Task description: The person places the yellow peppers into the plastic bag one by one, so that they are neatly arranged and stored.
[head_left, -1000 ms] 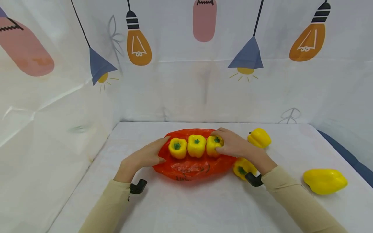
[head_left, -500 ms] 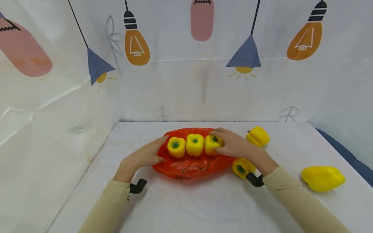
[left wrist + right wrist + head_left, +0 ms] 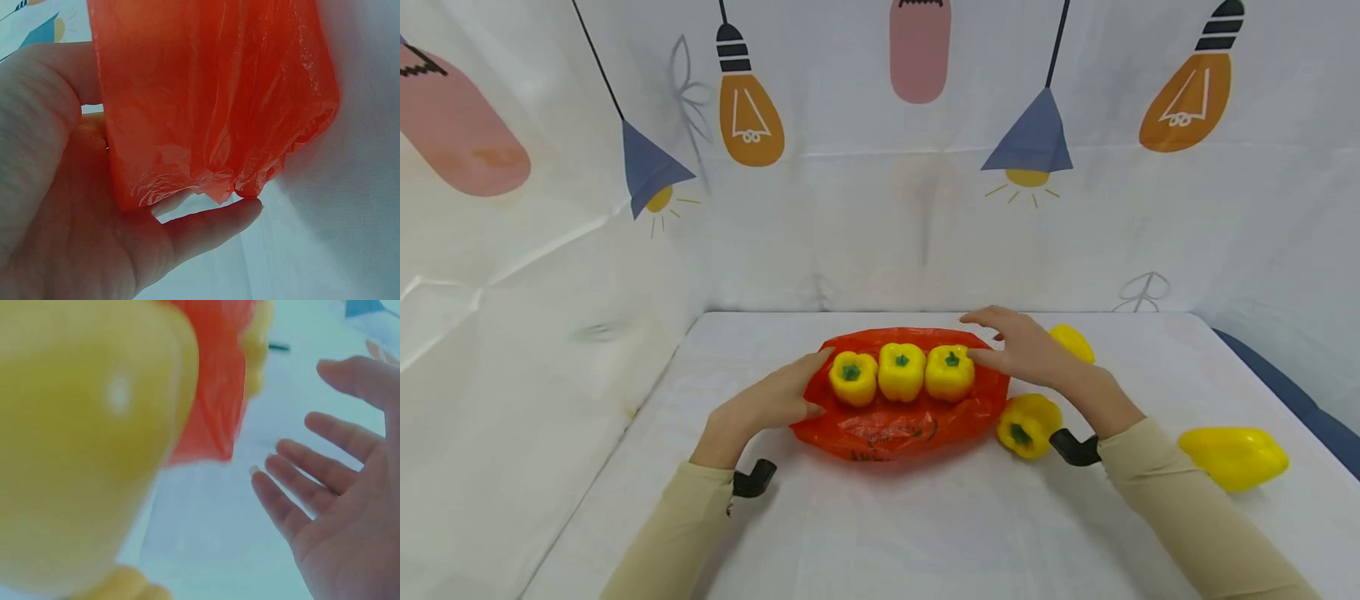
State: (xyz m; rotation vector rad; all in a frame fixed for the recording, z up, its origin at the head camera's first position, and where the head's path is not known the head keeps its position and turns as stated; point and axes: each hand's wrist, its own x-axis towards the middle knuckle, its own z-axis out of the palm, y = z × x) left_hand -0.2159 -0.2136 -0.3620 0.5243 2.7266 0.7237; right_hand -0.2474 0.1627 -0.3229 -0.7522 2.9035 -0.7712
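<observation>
On the desk (image 3: 880, 533) | three peppers (image 3: 902, 373) stand upon or inside red bag (image 3: 835, 432), I cannot tell | my left fingers (image 3: 811, 367) spread, touching it; right fingers (image 3: 319, 465) spread, unloaded | tugging plastic may topple row

The right wrist view crops one pepper (image 3: 81, 444) — blurred, too.

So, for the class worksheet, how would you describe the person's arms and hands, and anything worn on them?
Plain beige long sleeves cover both arms, the left sleeve and right sleeve reaching the wrist. A black, bent piece juts out by the left cuff, and a similar black fitting by the right. Both hands are ungloved.
</observation>
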